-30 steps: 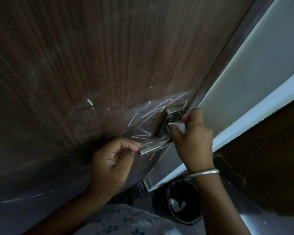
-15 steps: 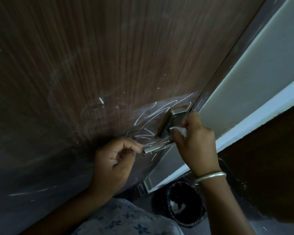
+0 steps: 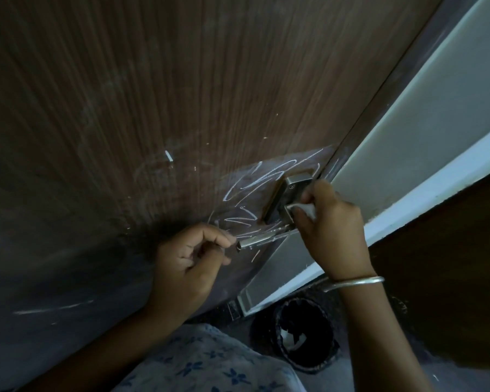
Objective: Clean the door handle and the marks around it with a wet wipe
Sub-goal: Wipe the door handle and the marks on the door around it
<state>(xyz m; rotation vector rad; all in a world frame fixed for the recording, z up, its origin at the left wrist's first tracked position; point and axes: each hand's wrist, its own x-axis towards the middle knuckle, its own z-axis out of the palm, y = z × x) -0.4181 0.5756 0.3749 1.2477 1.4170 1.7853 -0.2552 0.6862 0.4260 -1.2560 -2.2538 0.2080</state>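
A metal lever door handle (image 3: pixel 262 239) with a square base plate (image 3: pixel 290 192) sits on the dark wooden door (image 3: pixel 181 94) near its right edge. White chalk-like scribbles (image 3: pixel 249 188) surround the plate. My right hand (image 3: pixel 331 227) pinches a white wet wipe (image 3: pixel 303 208) and presses it on the base plate. My left hand (image 3: pixel 190 261) has curled fingers, and its fingertips pinch the free end of the lever.
A pale door frame and wall (image 3: pixel 425 131) run diagonally on the right. On the floor below stands a black round bin (image 3: pixel 303 335) with some white scraps inside. A silver bangle (image 3: pixel 354 282) circles my right wrist. More faint white marks (image 3: pixel 169 155) dot the door.
My right hand has slid the wipe a little up along the base plate. The left hand keeps its hold on the lever's end. The view has shifted slightly.
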